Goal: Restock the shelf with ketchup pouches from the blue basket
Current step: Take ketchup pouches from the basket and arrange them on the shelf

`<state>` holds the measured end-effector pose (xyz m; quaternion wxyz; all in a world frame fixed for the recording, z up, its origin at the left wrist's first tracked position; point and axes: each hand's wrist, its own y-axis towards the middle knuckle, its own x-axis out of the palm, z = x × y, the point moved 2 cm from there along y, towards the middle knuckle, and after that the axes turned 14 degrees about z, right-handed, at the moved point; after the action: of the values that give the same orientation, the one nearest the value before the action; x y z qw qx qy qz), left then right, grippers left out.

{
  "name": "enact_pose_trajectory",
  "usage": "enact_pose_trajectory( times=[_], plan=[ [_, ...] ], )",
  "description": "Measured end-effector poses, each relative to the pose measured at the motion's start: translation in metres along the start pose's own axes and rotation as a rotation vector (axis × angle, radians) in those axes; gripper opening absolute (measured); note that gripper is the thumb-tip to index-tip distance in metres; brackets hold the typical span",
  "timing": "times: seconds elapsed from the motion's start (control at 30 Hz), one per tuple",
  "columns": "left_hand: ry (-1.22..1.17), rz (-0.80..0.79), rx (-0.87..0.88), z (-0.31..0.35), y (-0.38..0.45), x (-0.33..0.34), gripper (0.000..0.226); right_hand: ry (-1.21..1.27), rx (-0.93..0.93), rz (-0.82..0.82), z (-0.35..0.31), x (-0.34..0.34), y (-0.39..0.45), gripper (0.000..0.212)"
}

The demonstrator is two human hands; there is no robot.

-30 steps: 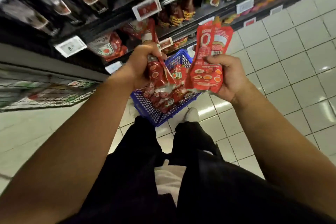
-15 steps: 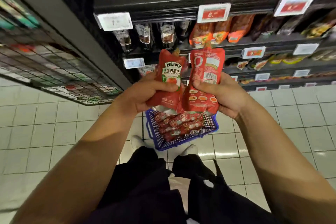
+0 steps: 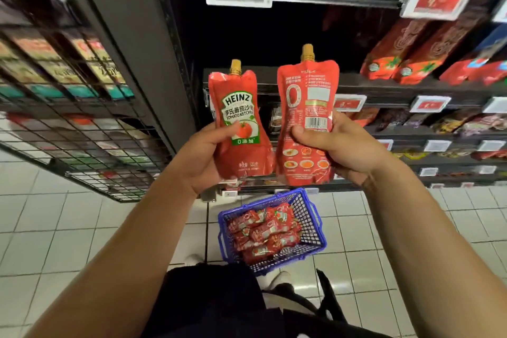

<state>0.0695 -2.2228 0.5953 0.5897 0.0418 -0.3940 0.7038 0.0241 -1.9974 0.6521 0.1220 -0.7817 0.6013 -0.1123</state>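
Two ketchup pouches are being held upright before the dark shelf (image 3: 411, 88). We are standing on a white tiled floor (image 3: 55, 241); a wire rack (image 3: 68, 118) is sitting to the left. Our left hand (image 3: 204, 158) is gripping the front-facing pouch (image 3: 241, 123), our right hand (image 3: 340, 149) the back-facing pouch (image 3: 307, 107). Both are glossy red, gold-capped. Below, the blue basket (image 3: 315, 233) is holding more.
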Motion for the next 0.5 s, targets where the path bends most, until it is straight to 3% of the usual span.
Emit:
enact_pose_trajectory(
  times=[0.27, 0.37, 0.5],
  plan=[
    [0.278, 0.029, 0.063, 0.034, 0.024, -0.007, 0.048, 0.055, 0.040, 0.125, -0.010, 0.024, 0.026, 0.033],
    [0.345, 0.053, 0.111, 0.036, 0.034, 0.005, 0.047, 0.210, 0.114, 0.169, -0.012, 0.024, 0.037, 0.029],
    [0.357, 0.113, 0.174, 0.042, 0.051, 0.022, 0.034, 0.616, 0.259, 0.026, -0.010, 0.005, 0.050, 0.063]
  ],
)
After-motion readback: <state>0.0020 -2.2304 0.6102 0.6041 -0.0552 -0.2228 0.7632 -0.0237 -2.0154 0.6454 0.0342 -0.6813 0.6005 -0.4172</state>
